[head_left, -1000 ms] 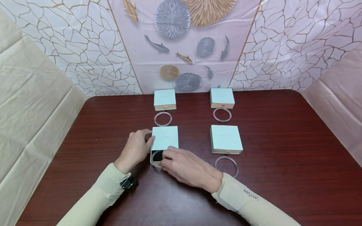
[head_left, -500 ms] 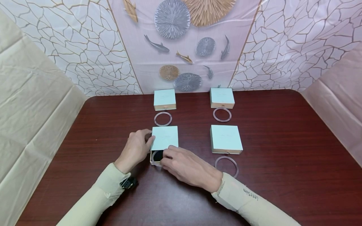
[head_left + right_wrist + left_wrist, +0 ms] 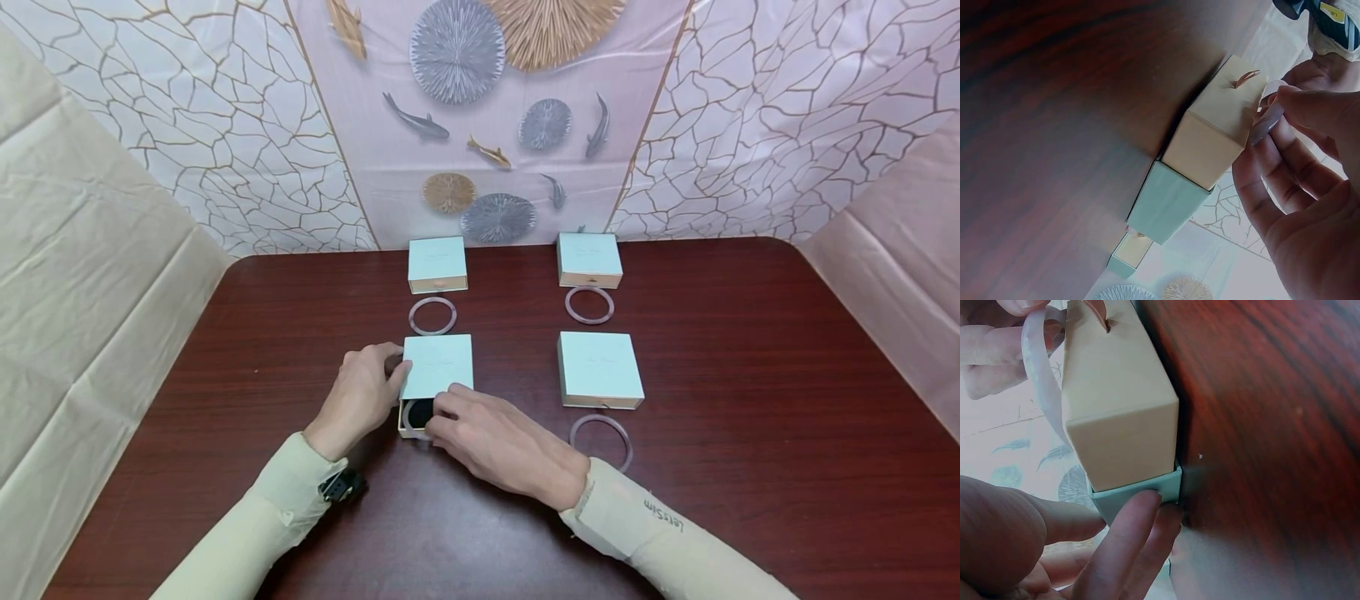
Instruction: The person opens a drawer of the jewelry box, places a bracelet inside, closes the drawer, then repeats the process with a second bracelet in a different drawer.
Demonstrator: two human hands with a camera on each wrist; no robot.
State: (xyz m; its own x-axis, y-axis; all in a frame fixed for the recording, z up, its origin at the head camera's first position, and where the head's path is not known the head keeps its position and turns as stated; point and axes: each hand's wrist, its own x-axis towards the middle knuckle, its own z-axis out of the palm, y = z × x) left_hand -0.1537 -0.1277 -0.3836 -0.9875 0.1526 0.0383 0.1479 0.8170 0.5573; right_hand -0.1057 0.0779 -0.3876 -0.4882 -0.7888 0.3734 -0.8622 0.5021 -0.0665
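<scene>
A mint-green drawer box stands left of centre on the table, its cream drawer pulled partway out toward me. Black lining shows inside. My left hand holds the box's sleeve at its left side, thumb at the top edge and fingertips on the side wall. With thumb and fingers, my right hand pinches a pale, translucent bangle. The bangle is tilted at the open drawer, close over its front edge. In the head view my right fingers hide its right part.
Closed mint boxes stand at back left, back right and front right. In front of each lies a bangle: back left, back right, front right. Patterned cloth rises behind the table.
My right hand has shifted the bangle slightly back and to the right, so it overhangs the drawer's front edge less. The left hand and the box have kept their place.
</scene>
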